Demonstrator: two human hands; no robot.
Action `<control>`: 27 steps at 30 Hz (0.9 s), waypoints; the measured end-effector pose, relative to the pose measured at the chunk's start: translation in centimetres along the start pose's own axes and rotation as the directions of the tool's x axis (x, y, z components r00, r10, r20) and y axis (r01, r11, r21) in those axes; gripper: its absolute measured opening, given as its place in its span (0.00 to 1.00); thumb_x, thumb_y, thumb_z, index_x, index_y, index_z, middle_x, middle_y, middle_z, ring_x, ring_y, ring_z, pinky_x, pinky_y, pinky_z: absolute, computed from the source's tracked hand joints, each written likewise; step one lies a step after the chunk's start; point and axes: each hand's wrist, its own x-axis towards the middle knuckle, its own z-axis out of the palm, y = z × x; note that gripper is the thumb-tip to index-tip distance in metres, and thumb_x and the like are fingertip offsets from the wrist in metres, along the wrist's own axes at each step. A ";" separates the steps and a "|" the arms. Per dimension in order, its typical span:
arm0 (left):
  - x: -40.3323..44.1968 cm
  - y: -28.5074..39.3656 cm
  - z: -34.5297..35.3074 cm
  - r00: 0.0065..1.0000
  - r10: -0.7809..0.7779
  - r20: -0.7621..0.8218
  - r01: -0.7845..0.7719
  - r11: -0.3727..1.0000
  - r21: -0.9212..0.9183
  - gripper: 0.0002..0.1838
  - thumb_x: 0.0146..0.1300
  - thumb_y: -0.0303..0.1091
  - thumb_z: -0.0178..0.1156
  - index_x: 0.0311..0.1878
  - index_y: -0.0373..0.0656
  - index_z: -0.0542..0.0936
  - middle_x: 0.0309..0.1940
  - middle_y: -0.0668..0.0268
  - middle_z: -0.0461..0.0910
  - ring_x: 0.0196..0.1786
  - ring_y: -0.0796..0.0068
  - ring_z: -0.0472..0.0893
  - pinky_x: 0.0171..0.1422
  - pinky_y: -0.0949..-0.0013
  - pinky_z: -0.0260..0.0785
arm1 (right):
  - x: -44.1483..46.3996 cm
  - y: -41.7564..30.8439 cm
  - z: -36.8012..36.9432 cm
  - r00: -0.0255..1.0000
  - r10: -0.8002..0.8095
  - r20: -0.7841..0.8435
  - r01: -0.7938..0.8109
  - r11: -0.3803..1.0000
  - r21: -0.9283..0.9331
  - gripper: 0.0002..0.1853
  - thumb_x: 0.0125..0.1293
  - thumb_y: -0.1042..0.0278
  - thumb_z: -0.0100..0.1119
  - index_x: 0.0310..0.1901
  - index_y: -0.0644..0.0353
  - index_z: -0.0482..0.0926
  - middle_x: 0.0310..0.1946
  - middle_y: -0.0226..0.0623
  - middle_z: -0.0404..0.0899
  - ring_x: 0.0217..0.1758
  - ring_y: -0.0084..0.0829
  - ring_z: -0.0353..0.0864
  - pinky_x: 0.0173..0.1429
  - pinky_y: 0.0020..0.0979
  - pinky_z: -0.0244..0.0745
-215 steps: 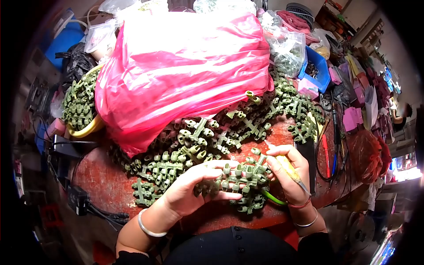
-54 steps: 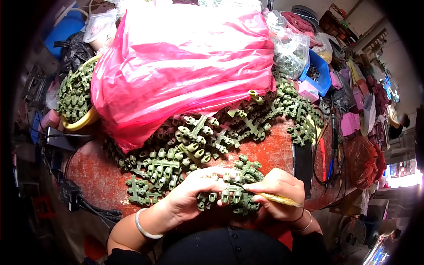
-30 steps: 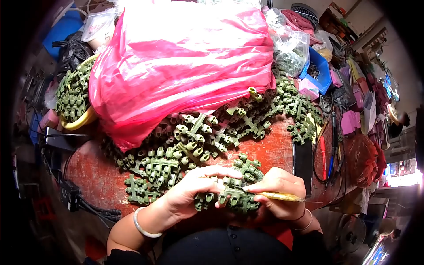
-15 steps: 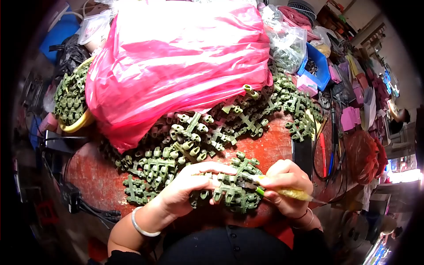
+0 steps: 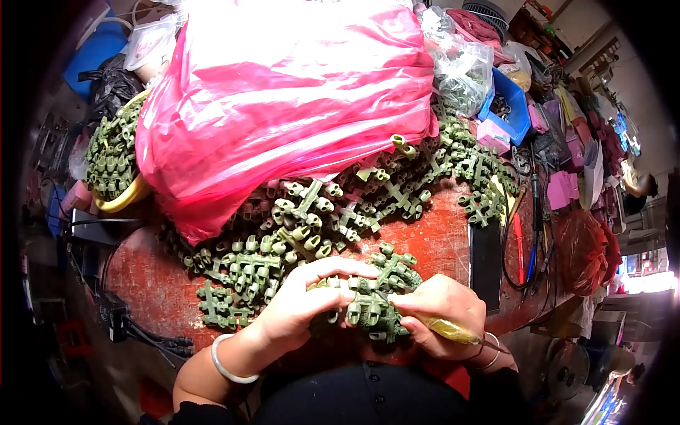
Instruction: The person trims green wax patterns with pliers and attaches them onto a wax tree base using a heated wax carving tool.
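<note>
My left hand (image 5: 294,304) grips a dark green moulded part (image 5: 370,309) from its left side, thumb and fingers around its edge. This part has rows of small hollow sockets on branching stems. My right hand (image 5: 446,308) is closed round a thin tool with a yellow, wrapped-looking handle (image 5: 453,331). The tool's front end meets the part's right side; its tip is too small to make out. A thin rear end sticks out beyond my palm. More green moulded parts (image 5: 255,269) of the same kind lie in a pile just beyond my left hand.
A large pink plastic bag (image 5: 283,120) covers much of the pile on the red worn table (image 5: 453,212). At right lie a black flat object (image 5: 484,265), a red pen (image 5: 518,248) and cables. A blue bin (image 5: 508,106) stands behind. Black cables (image 5: 152,340) hang at the left edge.
My right hand has moved slightly left and down, closer to the green part, with the tool. The tool's bright green section no longer shows. My left hand keeps its hold.
</note>
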 end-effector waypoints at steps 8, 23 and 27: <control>0.0 -1.1 -0.2 0.951 0.308 0.020 -0.277 0.826 0.491 0.20 0.59 0.25 0.57 0.55 0.37 0.82 0.52 0.63 0.81 0.56 0.74 0.78 0.65 0.68 0.67 | 0.1 0.4 -0.1 0.937 -0.268 0.226 0.279 0.960 -0.019 0.17 0.56 0.79 0.71 0.50 0.65 0.84 0.34 0.34 0.81 0.33 0.34 0.80 0.37 0.32 0.76; 0.4 -1.1 -0.5 0.965 0.262 0.001 -0.247 0.909 0.337 0.20 0.57 0.26 0.57 0.54 0.36 0.82 0.50 0.62 0.81 0.54 0.73 0.78 0.65 0.68 0.67 | 0.1 0.6 0.1 0.984 -0.110 0.143 0.123 0.989 -0.082 0.19 0.53 0.74 0.75 0.49 0.59 0.86 0.33 0.29 0.78 0.36 0.29 0.79 0.38 0.31 0.74; 0.3 -1.2 -0.5 0.960 0.279 0.002 -0.258 0.887 0.383 0.20 0.57 0.25 0.57 0.55 0.36 0.82 0.51 0.62 0.81 0.56 0.72 0.78 0.67 0.67 0.66 | 0.3 0.6 0.2 0.983 -0.137 0.123 0.148 0.985 -0.091 0.18 0.54 0.74 0.74 0.48 0.60 0.86 0.33 0.31 0.78 0.35 0.29 0.79 0.37 0.31 0.74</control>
